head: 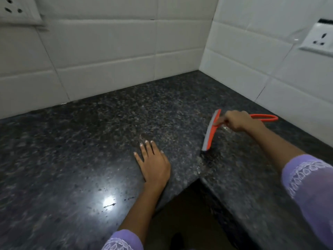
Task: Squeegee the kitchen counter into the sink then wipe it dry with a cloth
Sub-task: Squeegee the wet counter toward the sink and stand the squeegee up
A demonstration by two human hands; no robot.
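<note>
An orange squeegee [210,130] with a grey rubber blade rests blade-down on the dark speckled granite counter [90,141], right of centre. My right hand [237,121] grips its handle close to the blade; the orange loop end of the handle sticks out behind the hand towards the right wall. My left hand [153,163] lies flat on the counter with fingers spread, holding nothing, to the lower left of the blade. Neither sink nor cloth is in view.
The counter forms an L, with an inner corner edge [200,178] dropping to the floor below. White tiled walls [126,51] close the back and right. A wall socket [319,40] sits at right, another at top left [12,9]. A bright light reflection [109,202] marks the near counter.
</note>
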